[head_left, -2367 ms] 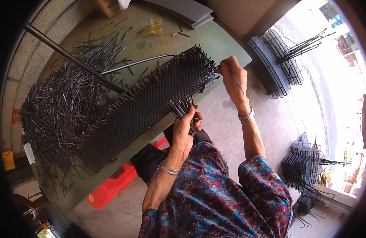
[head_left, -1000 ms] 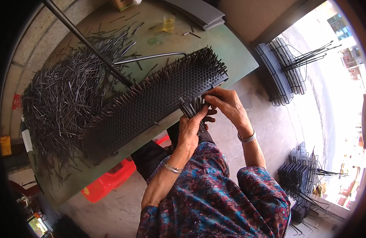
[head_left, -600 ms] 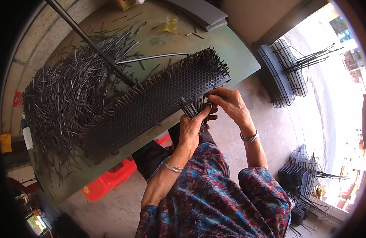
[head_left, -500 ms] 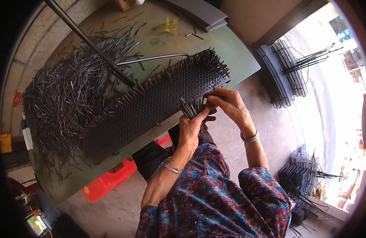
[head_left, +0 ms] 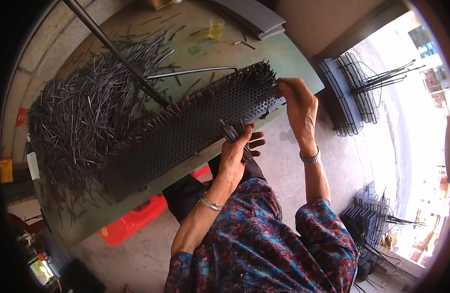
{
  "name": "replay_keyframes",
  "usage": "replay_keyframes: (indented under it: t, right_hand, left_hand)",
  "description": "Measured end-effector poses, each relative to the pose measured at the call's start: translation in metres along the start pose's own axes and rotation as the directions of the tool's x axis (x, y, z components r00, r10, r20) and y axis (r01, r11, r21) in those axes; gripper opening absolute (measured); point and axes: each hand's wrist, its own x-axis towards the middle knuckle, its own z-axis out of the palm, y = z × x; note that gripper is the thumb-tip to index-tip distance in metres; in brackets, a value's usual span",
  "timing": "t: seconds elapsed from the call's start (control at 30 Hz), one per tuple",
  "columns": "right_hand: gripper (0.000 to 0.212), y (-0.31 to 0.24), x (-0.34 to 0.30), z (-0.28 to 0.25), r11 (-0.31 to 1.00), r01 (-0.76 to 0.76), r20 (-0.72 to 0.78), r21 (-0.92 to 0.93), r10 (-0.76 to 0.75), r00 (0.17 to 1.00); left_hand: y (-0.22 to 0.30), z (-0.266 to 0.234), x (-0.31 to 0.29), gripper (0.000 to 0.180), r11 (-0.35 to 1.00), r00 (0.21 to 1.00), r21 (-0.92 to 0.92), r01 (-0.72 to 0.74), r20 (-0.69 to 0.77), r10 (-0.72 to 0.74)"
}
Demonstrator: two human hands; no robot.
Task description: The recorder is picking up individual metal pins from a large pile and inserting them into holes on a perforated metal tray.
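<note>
A long black panel [head_left: 186,129] full of small holes lies slantwise on the table, with rows of dark strips [head_left: 244,78] standing up along its far side and right end. My left hand [head_left: 235,151] is closed round a bundle of dark strips [head_left: 231,131], just off the panel's near edge, its outer fingers partly extended. My right hand [head_left: 299,97] reaches the panel's right end, fingertips pinched together against the standing strips there. Whatever those fingers hold is hidden.
A big heap of loose dark strips [head_left: 83,117] covers the table's left part. A dark pole [head_left: 112,51] with a thin metal arm [head_left: 191,73] crosses above it. Beyond the panel stand a cup of yellow liquid [head_left: 215,30] and grey sheets [head_left: 252,17]. Wire racks [head_left: 352,93] stand at right.
My right hand has left the bundle and moved up and right to the panel's right end. My left hand stays nearly in place, still holding the strips.
</note>
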Motion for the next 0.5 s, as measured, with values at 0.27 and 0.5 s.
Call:
replay_keyframes:
  t: [0.27, 0.5]
  right_hand:
    - [0.009, 0.032, 0.028, 0.039, 0.99, 0.127, -0.129, -0.053, -0.133, 0.983]
    - [0.008, 0.033, 0.027, 0.047, 0.971, 0.191, -0.095, -0.144, -0.206, 0.974]
  left_hand:
    - [-0.009, -0.005, 0.007, 0.028, 0.988, 0.994, -0.114, 0.107, 0.017, -0.106]
    - [-0.009, -0.009, 0.005, 0.031, 0.977, 0.99, -0.158, 0.141, 0.05, -0.135]
